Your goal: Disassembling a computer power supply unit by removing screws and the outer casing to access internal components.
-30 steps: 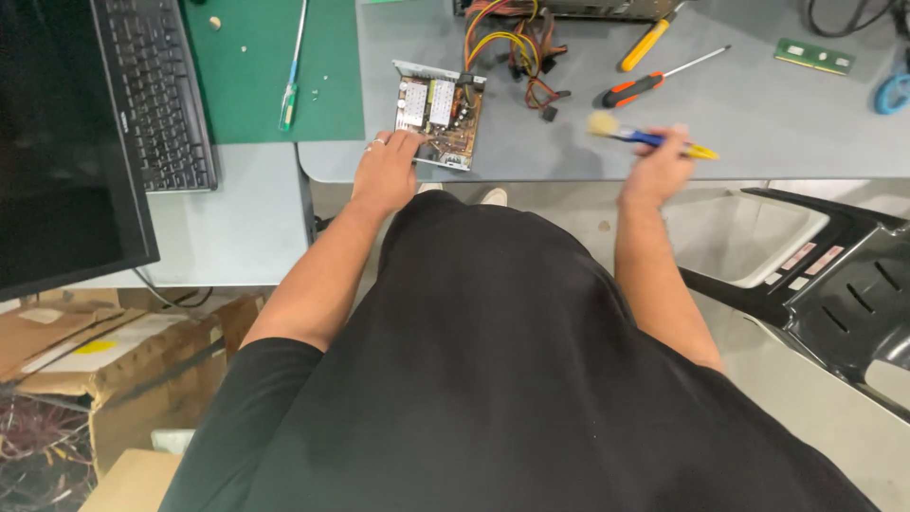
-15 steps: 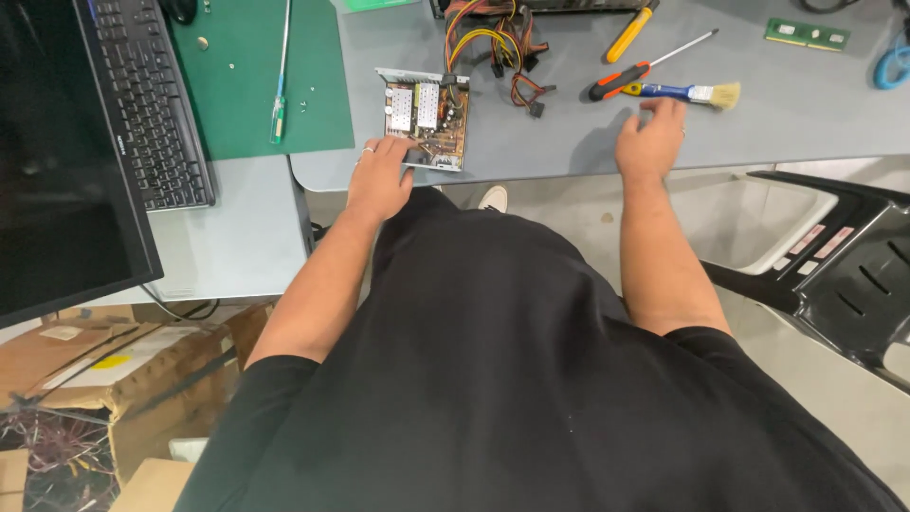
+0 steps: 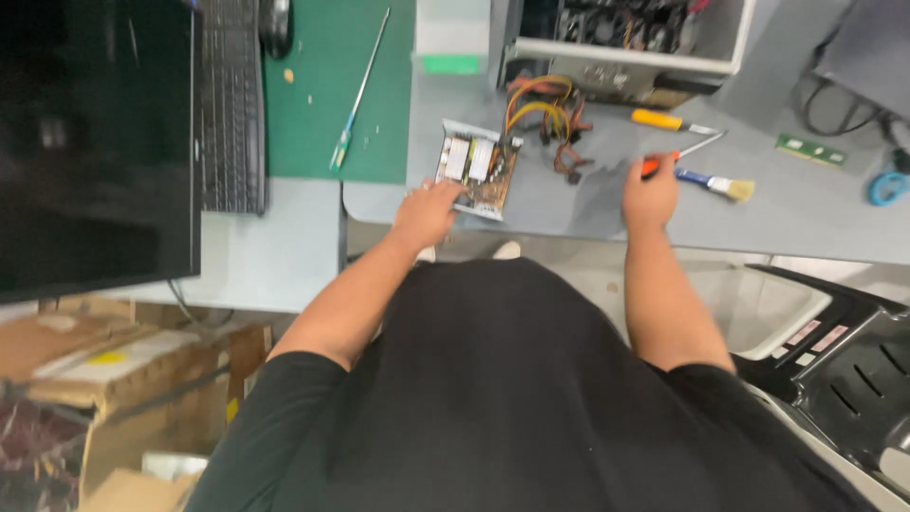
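My left hand point(image 3: 427, 213) rests at the near edge of an open power supply board point(image 3: 477, 169) on the grey table point(image 3: 815, 223), fingers touching its lower corner. Yellow and orange cables point(image 3: 550, 109) run from the board toward the open computer case point(image 3: 626, 38) behind it. My right hand point(image 3: 649, 194) is closed around the orange handle of a screwdriver point(image 3: 668, 159), whose shaft points up and right. A blue-handled brush point(image 3: 716, 182) lies on the table just right of that hand.
A yellow-handled screwdriver point(image 3: 664, 120) lies behind the right hand. A long thin screwdriver point(image 3: 355, 104) lies on the green mat point(image 3: 322, 133). Keyboard point(image 3: 232, 104) and dark monitor point(image 3: 95, 142) are at the left. A memory stick point(image 3: 810, 150) lies far right. Cardboard boxes point(image 3: 104, 379) and a black case panel point(image 3: 844, 370) sit below.
My right hand put the brush down on the table and closed on the orange screwdriver. My left hand stayed at the board's near edge.
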